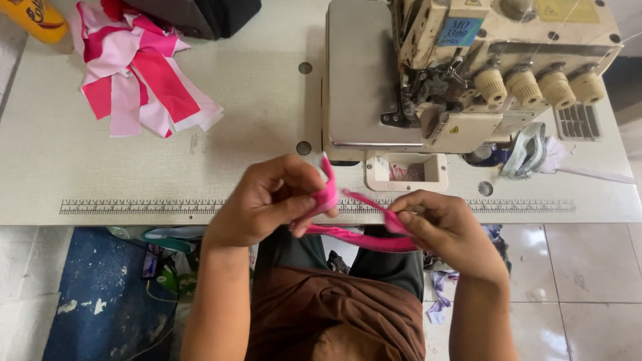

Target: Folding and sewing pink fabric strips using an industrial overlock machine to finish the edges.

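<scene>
Both hands, left hand (pixel 267 200) and right hand (pixel 438 224), pinch a pink fabric strip (pixel 361 237) stretched between them at the surface (pixel 267 127) edge below the overlock machine (pixel 468 73); best kept taut, edges aligned.

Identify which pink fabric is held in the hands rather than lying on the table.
The narrow pink strip, stretched between left hand and right hand; the pink pile lies untouched.

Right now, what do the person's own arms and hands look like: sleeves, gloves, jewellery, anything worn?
Both forearms are bare up to the picture's lower edge, with no sleeves in view. The left hand and right hand wear no gloves; no rings, watch or bracelets show. The nails look short and unpainted.
</scene>
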